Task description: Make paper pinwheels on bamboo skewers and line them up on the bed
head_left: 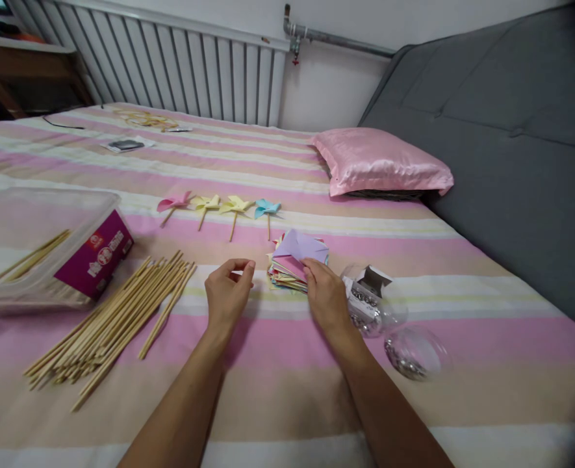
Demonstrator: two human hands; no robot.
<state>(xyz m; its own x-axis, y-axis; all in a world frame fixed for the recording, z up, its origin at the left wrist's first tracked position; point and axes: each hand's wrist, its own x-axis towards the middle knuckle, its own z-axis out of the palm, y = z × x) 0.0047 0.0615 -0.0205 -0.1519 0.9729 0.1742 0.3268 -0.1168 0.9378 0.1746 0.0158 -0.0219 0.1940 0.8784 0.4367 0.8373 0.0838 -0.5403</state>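
Right hand (327, 296) pinches lilac paper (297, 245) atop a stack (287, 278) well inside the bed (287, 390) edges; left hand (227, 292) curls narrowly nearby.

Paper stack (283, 278): sheets of mixed colours, piled flat on the striped bed (280, 354), edges uneven and fanned. Lilac sheet (291, 246): uppermost, set askew to the pile, diagonal lines visible across its face; pink paper shows directly beneath.

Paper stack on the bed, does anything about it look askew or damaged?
The paper stack looks askew: its edges poke out unevenly under the purple sheet that the right hand touches. No damage stands out.
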